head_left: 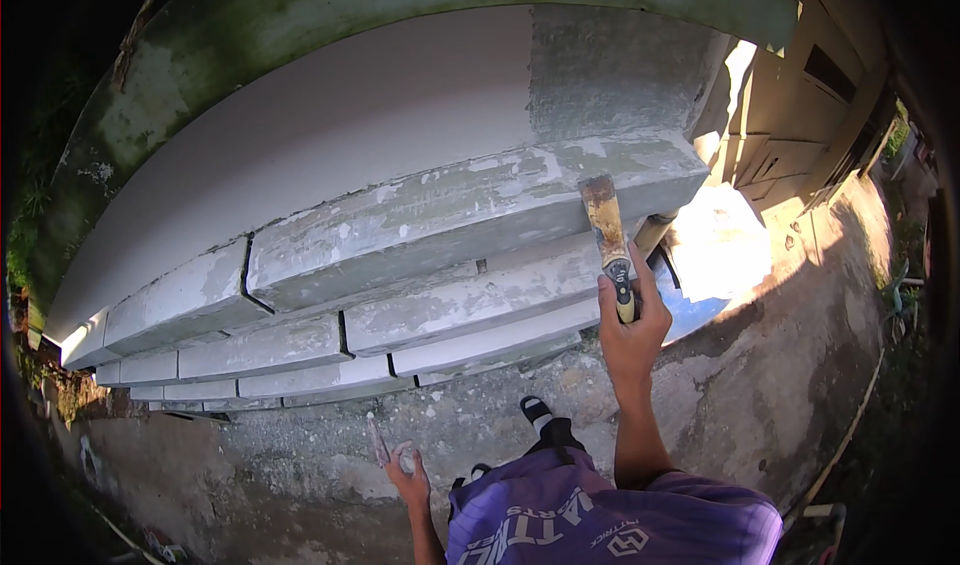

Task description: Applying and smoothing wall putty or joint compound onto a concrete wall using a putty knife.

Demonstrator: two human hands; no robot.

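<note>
My right hand [635, 325] grips the handle of a scraper [606, 215], whose rusty, stained blade points up and lies over the upper stepped concrete ledge [440, 210]. The ledge has patchy whitish coating and a dark vertical joint toward the left. Low at centre, my left hand [405, 473] has its fingers closed round a narrow pale tool [378, 437] with whitish residue. More stepped ledges [450, 313] run below the top one.
A smooth plastered wall [300, 125] rises behind the ledges, under a mossy curved edge [220, 55]. Stained concrete ground [720, 415] lies below. At right stand a beige structure [810, 125] and a blue object [680, 310]; plants edge both sides.
</note>
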